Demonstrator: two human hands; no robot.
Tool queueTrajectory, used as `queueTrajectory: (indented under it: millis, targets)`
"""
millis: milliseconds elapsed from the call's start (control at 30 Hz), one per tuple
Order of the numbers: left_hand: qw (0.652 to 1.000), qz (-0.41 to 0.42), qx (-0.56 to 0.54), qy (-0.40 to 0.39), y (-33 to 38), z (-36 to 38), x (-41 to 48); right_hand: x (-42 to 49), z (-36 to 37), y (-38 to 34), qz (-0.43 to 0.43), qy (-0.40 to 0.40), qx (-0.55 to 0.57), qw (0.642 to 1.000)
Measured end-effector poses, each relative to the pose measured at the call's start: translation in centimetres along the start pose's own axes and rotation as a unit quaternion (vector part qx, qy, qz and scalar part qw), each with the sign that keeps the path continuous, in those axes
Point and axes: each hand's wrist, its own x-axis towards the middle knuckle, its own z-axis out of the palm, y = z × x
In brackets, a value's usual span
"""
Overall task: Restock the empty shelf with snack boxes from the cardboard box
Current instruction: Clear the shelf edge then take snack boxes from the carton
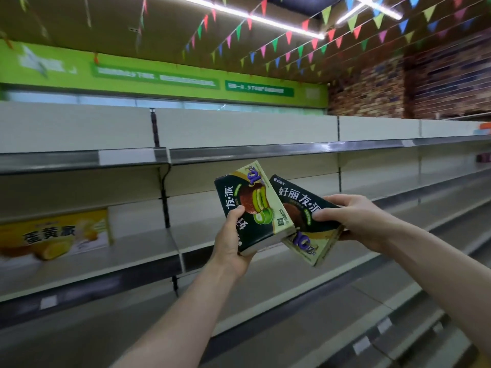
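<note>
Left hand: the left hand (230,247), nearest the camera with its bare forearm reaching up from the lower edge, grips the bottom end of the left snack box (252,205), thumb across the front face.
Right hand: the right hand (354,219) clasps the right snack box (299,199) from the right side, thumb on the front and fingers curled behind.
Snack boxes: both are dark green and cream with a chocolate pie picture, held in the air in front of the shelves. They tilt away from each other, and the left box's lower corner overlaps the right box.
Middle shelf: the bare grey middle shelf (148,252) runs behind the boxes. A blurred yellow box (55,236) stands upright near its left end.
Upper shelf: the upper shelf (265,150) is a metal-edged board above the boxes.
Above: a green sign band (159,75) and strings of coloured pennants (288,38) under the ceiling.
</note>
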Motion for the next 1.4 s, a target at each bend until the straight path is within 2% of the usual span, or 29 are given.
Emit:
queueTrajectory:
  millis: [333, 533, 700, 867, 1067, 1400]
  targets:
    - [0.987, 0.017, 0.022, 0.156, 6.6, -9.2, 0.7, 7.2, 10.8, -1.4, -0.022, -0.088, -0.031, 0.995]
    - [0.973, 0.023, 0.021, 0.228, 9.3, -11.6, 1.5, 12.2, 15.2, -1.3, -0.043, -0.126, -0.064, 0.989]
    - [0.953, 0.012, 0.07, 0.294, 10.5, -12.7, 3.5, 17.1, 17.3, -1.1, -0.067, -0.162, -0.09, 0.98]
    - [0.944, 0.019, 0.063, 0.323, 11.1, -13.1, 5.6, 22.0, 18.7, -0.6, -0.095, -0.184, -0.099, 0.973]
    - [0.925, 0.033, 0.054, 0.375, 11.1, -15.0, 6.8, 26.9, 21.3, 0.1, -0.113, -0.255, -0.102, 0.955]
    - [0.906, 0.016, 0.072, 0.417, 11.4, -17.6, 7.3, 31.4, 28.3, 0.8, -0.091, -0.323, -0.046, 0.941]
